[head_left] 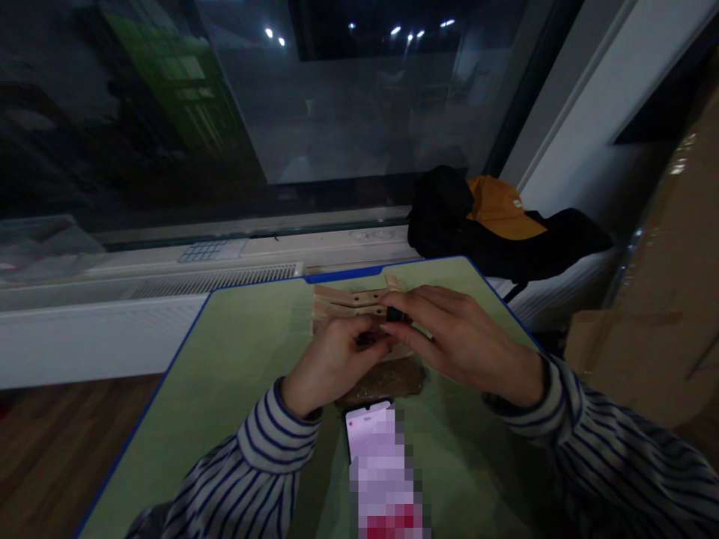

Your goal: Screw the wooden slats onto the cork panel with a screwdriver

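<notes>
My right hand (460,333) is closed in a pinch around a small dark cylindrical piece (395,314), too dim to name. Close beside it, my left hand (329,359) has thumb and fingers drawn together; whatever lies between them is hidden. Behind both hands are light wooden pieces (337,301), flat strips with small round holes. A short wooden piece (392,282) sticks up by my right fingertips. Under my hands lies a brown, shiny-looking flat thing (393,379), partly covered by my left hand.
A lit phone (371,430) lies on the green, blue-edged table (225,389) nearest me. Beyond are a radiator (140,329) and a window. An orange cap (502,206) rests on dark cloth (449,224) on the sill. Cardboard (651,299) stands at the right.
</notes>
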### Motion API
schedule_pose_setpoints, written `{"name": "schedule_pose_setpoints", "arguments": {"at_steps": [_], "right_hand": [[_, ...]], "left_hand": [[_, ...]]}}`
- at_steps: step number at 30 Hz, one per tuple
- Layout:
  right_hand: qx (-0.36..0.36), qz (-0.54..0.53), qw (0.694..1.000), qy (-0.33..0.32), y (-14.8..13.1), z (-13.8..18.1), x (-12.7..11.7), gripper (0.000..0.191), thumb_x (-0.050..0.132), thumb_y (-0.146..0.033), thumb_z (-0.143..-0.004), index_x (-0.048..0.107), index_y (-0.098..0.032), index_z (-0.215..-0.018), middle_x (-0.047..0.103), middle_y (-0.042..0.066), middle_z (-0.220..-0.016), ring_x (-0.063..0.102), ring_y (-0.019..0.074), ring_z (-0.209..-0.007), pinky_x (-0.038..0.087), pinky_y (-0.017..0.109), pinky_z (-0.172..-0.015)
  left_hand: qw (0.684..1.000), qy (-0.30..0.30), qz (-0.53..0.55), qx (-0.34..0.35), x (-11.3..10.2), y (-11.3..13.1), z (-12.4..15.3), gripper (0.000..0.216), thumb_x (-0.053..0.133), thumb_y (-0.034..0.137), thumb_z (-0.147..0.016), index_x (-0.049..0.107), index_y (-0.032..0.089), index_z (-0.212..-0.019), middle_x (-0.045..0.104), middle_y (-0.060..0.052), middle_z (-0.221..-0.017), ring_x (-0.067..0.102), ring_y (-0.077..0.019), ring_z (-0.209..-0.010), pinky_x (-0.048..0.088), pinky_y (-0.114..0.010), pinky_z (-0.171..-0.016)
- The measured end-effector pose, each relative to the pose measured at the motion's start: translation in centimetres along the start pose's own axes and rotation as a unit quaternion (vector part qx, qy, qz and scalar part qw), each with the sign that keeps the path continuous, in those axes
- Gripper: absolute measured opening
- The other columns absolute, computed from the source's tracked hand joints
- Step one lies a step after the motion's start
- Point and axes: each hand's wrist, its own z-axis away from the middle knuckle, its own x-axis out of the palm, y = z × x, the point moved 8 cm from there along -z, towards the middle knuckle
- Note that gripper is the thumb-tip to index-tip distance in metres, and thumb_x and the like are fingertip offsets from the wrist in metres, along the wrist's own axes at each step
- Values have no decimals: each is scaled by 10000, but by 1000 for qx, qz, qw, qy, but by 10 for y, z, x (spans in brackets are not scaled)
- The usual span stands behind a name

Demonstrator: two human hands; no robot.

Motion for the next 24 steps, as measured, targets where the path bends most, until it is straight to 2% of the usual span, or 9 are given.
{"name": "schedule_pose_setpoints", "arguments": {"at_steps": [9,14,17,24], "right_hand": [[6,-5,1000,-2,2,-1,2,301,484,-283,-898,537,-115,-1142,647,101,-977,596,195,-887,482,341,-819],[5,-19,1000,-17,-1,-2,2,367,482,-267,-899,480,-129,-1240,637,96,-995,591,188,-908,479,330,-825],[-1,-29,999,-21,-2,-1,1,319,474,-255,-903,515,-131,-1194,640,95,-1015,589,183,-928,473,326,-837],[21,-21,999,-14,4,-1,2,311,472,-285,-903,520,-131,-1169,651,105,-977,606,198,-889,497,343,-795]], "left_hand": [[999,47,-21,13,-5,3,-1,129,587,243,-785,642,169,-876,703,-14,-822,643,-164,-738,479,-258,-647],[999,32,-11,16,-3,0,-1,135,567,234,-809,643,167,-900,701,-21,-834,644,-166,-742,482,-268,-663],[1000,18,4,16,-1,0,0,153,557,252,-821,640,162,-913,700,-34,-864,646,-174,-769,489,-275,-678],[1000,7,-4,4,0,1,1,176,538,286,-829,650,151,-838,700,-39,-777,638,-167,-676,490,-260,-592]]}}
